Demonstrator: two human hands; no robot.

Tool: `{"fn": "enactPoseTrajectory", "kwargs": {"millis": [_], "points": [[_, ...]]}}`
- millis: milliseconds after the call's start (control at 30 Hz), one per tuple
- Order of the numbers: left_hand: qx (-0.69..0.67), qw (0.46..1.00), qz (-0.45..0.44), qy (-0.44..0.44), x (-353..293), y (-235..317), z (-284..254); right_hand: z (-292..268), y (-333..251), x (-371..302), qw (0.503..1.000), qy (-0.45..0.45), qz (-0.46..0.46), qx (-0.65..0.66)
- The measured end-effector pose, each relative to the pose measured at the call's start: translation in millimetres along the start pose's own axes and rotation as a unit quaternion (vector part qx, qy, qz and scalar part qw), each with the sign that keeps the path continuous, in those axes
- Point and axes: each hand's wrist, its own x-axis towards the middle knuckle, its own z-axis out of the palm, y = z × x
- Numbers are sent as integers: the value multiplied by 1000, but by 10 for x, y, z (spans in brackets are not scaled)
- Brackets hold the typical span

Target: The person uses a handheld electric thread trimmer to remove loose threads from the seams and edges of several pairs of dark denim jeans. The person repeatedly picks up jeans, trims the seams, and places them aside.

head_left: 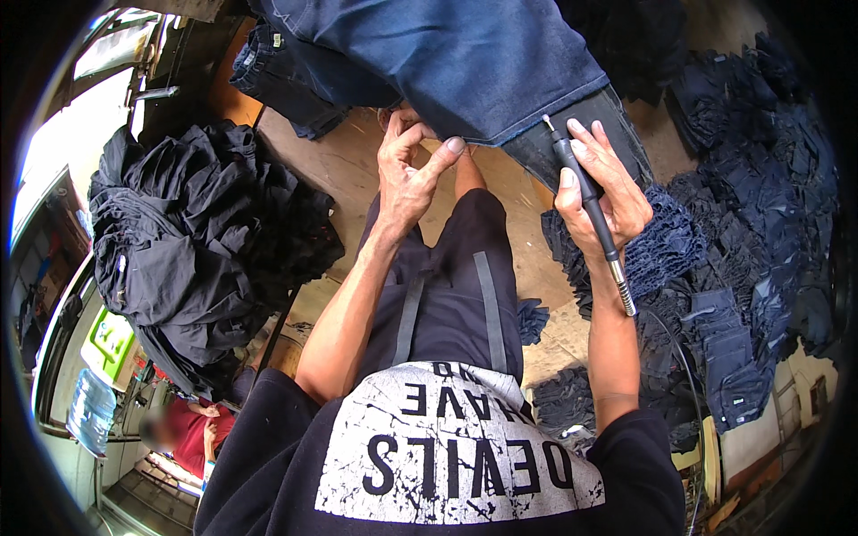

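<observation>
A wooden floor (304,161) shows between two heaps: dark navy garments (746,205) along its right edge and black cloth (210,241) beyond its left. The heap of black cloth leans inward loosely; a knock from the left elbow might send folds sliding toward the person's knees.

The blue denim garment (483,62) spreads ahead of the person, its stitched hem lying over a darker, faded panel (621,134). What carries it is hidden. If that support is soft or slack, the hem could shift just as it is being worked.

The left hand (409,174) is at the hem's near left end, thumb and fingers curled; whether they pinch the cloth cannot be told. A weak hold there would let the edge creep.

The right hand (621,196) grips a black pen-style rotary tool (590,192). A thin cable (693,397) hangs beside the forearm and, if snagged, might jerk the tool.

Smallest, the pale bit (547,119) sits right at the hem; contact is unclear. Too much pressure or a slip could fray stitches or scar the panel.
</observation>
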Motion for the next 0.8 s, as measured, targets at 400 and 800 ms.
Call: {"fn": "enactPoseTrajectory", "kwargs": {"millis": [400,800], "points": [[-1,1000,-5,-6,3,7,1,-1,51,-12,1000,30,6,-9],[13,1000,-12,-3,11,-39,-1,10,63,13,997,60,22,-46]]}}
